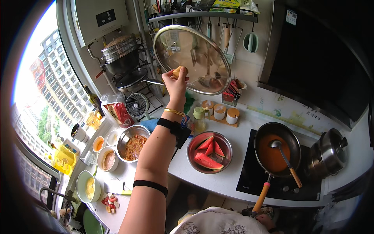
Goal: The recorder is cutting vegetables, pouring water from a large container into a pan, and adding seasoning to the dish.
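My left hand [176, 84] is raised at the end of my outstretched arm. It grips the yellowish knob [178, 72] of a round glass lid with a metal rim [191, 57], tilted in the air near the wall rack. Low in the picture, my right hand [265, 221] is partly in shadow, close to the end of a wok's orange handle [261, 199]; whether it holds anything is unclear. The wok [258, 137] stands on a black cooktop [248, 175]. Orange-red liquid [270, 155] fills its bottom, and a ladle with a wooden handle [282, 155] rests in it.
A metal bowl of watermelon slices [209, 153] sits left of the cooktop. A lidded steel pot [330, 152] stands at right, below a dark range hood [315, 64]. Farther left are a bowl of shredded food [136, 146], a cleaver [114, 186] and a small fan [136, 105].
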Demonstrator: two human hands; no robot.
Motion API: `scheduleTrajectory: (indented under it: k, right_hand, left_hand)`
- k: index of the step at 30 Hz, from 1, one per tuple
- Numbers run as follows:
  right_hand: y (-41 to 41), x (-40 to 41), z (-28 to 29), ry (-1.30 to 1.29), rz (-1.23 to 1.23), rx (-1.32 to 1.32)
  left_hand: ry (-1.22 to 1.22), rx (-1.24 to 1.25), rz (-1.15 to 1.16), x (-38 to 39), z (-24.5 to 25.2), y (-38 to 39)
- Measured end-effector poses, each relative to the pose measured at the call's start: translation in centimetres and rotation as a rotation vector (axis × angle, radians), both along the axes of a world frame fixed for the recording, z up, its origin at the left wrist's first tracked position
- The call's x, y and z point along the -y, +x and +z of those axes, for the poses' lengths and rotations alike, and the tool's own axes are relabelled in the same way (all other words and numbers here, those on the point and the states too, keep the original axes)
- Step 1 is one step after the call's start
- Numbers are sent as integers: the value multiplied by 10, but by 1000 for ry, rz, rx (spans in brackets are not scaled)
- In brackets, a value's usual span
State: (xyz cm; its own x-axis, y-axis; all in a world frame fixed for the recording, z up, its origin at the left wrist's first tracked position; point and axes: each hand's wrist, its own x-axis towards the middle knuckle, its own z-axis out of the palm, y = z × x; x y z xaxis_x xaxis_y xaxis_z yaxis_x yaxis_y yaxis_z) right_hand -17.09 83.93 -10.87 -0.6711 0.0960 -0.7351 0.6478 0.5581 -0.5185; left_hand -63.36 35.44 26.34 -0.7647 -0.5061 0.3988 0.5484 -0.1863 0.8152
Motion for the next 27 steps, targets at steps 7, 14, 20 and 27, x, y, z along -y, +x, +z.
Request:
scheduleTrajectory:
  k: [7,14,20,27]
  right_hand:
    - [47,78,39,123,-290,169]
    - [148,49,-78,-33,-570,203]
    - [151,65,-87,-38,-595,218]
    - [179,67,-112,-139,-678,166]
  left_hand:
    - [-26,105,206,30,-93,-119]
    - [-107,301,326,30,-136,-146]
    - [-122,409,409,38,-159,-158]
    - [-82,414,351,55,-177,-171]
